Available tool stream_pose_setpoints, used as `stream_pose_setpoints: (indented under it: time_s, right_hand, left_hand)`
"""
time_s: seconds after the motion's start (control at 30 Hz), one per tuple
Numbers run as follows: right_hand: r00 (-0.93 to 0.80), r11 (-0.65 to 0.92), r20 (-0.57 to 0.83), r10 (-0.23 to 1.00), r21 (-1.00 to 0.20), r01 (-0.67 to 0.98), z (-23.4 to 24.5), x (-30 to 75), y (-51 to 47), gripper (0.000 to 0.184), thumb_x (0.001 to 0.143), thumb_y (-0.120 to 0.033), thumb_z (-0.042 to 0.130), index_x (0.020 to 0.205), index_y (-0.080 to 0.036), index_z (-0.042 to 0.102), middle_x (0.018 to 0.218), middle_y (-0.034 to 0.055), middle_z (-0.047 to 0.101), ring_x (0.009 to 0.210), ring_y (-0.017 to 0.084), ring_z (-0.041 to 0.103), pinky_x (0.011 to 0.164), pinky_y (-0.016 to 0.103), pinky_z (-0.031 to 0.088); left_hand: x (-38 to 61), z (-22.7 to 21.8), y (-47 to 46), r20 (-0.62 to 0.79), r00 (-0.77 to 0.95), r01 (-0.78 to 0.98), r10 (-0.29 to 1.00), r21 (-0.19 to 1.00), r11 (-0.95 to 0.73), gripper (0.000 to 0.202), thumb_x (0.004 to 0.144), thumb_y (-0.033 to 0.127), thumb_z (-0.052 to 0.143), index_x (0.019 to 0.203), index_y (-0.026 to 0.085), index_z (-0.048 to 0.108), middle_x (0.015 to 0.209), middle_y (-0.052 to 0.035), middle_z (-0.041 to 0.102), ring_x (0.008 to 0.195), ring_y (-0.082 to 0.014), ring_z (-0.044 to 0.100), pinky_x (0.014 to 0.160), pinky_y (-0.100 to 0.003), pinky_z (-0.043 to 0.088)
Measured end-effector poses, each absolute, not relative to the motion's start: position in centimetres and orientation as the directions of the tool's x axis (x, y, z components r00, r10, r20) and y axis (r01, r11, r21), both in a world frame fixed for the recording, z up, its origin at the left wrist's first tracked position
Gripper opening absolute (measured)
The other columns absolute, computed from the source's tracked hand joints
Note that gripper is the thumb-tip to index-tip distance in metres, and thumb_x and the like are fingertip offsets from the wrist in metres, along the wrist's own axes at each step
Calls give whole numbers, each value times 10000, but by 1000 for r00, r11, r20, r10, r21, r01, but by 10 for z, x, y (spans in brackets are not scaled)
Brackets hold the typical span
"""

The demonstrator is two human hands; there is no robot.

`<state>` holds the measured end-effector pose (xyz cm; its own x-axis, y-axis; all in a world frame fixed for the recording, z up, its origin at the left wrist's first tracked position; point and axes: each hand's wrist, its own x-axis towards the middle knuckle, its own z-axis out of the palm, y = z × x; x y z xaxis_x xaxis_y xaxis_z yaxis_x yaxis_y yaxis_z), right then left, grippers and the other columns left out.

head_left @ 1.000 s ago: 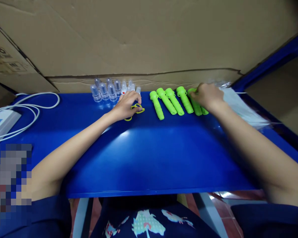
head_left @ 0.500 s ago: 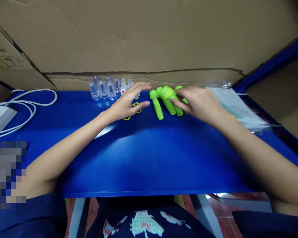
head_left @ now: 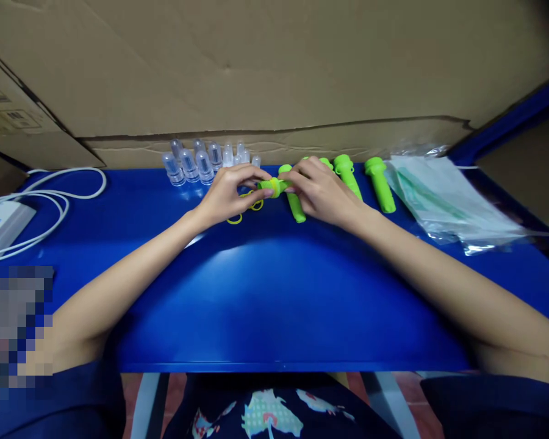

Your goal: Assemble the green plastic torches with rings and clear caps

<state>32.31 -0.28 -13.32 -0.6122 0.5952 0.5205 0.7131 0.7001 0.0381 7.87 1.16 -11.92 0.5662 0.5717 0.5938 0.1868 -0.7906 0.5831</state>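
Between my two hands, above the table, is a short bright-green plastic part with a yellow ring around it. My left hand pinches its left end with thumb and fingers. My right hand has its fingertips closed on the right end and partly covers it. Just under my left fingers lie thin yellow rings. A green flashlight-shaped tube lies beneath my right fingers. More green tubes with wider heads, such as this one, lie to the right, some half hidden by my right hand.
Several clear plastic caps stand at the back left, with smaller translucent pieces beside them. Plastic bags lie on the right. A white cable and white box are at left. Cardboard walls the blue table's back.
My right hand has moved left, bringing the green part with the yellow ring away from the tubes. My left hand, open before, has closed on its other end.
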Motion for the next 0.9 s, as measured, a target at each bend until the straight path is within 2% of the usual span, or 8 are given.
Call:
stream_pose_setpoints:
  time_s: [0.13, 0.33, 0.5, 0.63, 0.77, 0.9]
  right_hand:
    - [-609, 700, 532, 589, 42, 713, -141, 322, -3, 317, 1019, -207, 402, 1214, -194, 651, 997, 124, 608, 926, 273, 513, 809, 439, 429]
    - [-571, 702, 543, 615, -48, 711, -145, 322, -1, 324, 1001, -213, 421, 1221, -232, 657, 1024, 123, 604, 971, 290, 510, 850, 485, 432]
    - [-546, 720, 594, 591, -83, 689, -147, 321, 0, 320, 990, -216, 429, 1226, -219, 645, 1033, 126, 593, 961, 289, 511, 857, 497, 434]
    - [-555, 719, 591, 586, -62, 693, -149, 314, -6, 302, 995, -241, 445, 1208, -203, 656, 1016, 126, 593, 958, 288, 511, 844, 473, 428]
    - [-561, 686, 551, 618, -27, 727, -148, 308, -14, 319, 1005, -238, 422, 1202, -203, 670, 1014, 134, 601, 976, 297, 520, 815, 452, 423]
    - [-550, 667, 541, 636, -27, 745, -150, 306, -18, 334, 999, -232, 426, 1221, -200, 673, 1039, 147, 610, 995, 311, 523, 827, 467, 430]
  left_hand:
    - [78, -125, 15, 574, 591, 195, 566, 579, -792, 306, 937, 430, 677, 1038, 142, 704, 1000, -82, 738, 860, -143, 705, 822, -274, 590]
    - [74, -127, 16, 584, 623, 176, 520, 543, -821, 375, 934, 514, 665, 1074, 166, 683, 1033, -85, 722, 914, -165, 688, 815, -296, 571]
    - [78, -132, 17, 606, 605, 228, 516, 489, -842, 551, 800, 618, 775, 1120, 187, 648, 1122, -101, 687, 1030, -218, 653, 788, -314, 553]
    - [80, -134, 18, 617, 586, 274, 524, 458, -846, 404, 833, 519, 776, 997, 182, 624, 1047, -72, 672, 973, -196, 628, 789, -310, 526]
    - [78, -131, 17, 584, 601, 312, 546, 458, -832, 333, 806, 421, 809, 902, 181, 600, 958, -40, 660, 894, -172, 608, 799, -310, 516]
    - [78, -133, 17, 552, 605, 314, 574, 497, -809, 319, 795, 386, 818, 912, 178, 606, 971, -38, 671, 880, -155, 618, 788, -290, 530]
